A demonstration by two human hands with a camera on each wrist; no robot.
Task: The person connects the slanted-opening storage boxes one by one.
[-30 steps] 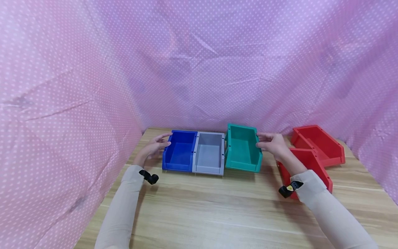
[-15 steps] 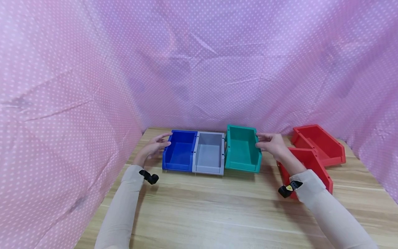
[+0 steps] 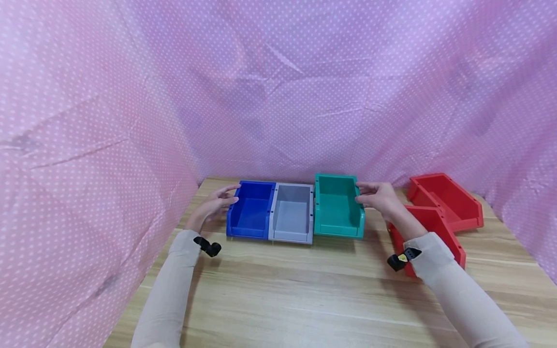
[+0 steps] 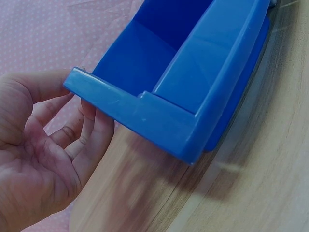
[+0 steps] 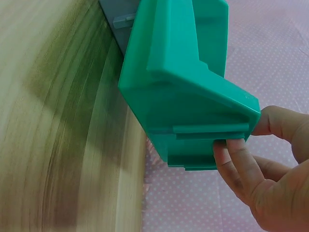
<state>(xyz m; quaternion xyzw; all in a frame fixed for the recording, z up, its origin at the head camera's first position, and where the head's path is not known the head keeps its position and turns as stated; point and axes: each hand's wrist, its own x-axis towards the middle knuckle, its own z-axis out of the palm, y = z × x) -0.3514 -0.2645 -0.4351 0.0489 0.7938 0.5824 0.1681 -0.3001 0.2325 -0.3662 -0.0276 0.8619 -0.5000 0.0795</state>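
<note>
Side by side on the table stand a blue storage bin (image 3: 251, 212) and a grey storage bin (image 3: 290, 217). My left hand (image 3: 216, 202) pinches the blue bin's left side; in the left wrist view its thumb lies at the rim (image 4: 130, 113) and the fingers bend below it. A green storage bin (image 3: 338, 208) is against the grey bin's right edge, set slightly farther back. My right hand (image 3: 377, 197) grips the green bin by its right wall, thumb at the rim and fingertips under the side ledge (image 5: 210, 130) in the right wrist view.
Two red bins stand at the right: one at the back (image 3: 450, 200), the nearer one (image 3: 428, 227) partly behind my right forearm. A pink dotted curtain (image 3: 278, 96) encloses the wooden table (image 3: 278, 295) at the back and sides.
The green bin has moved a little left with my right hand, closing the gap to the grey bin, and has straightened slightly. My left hand stays on the blue bin.
</note>
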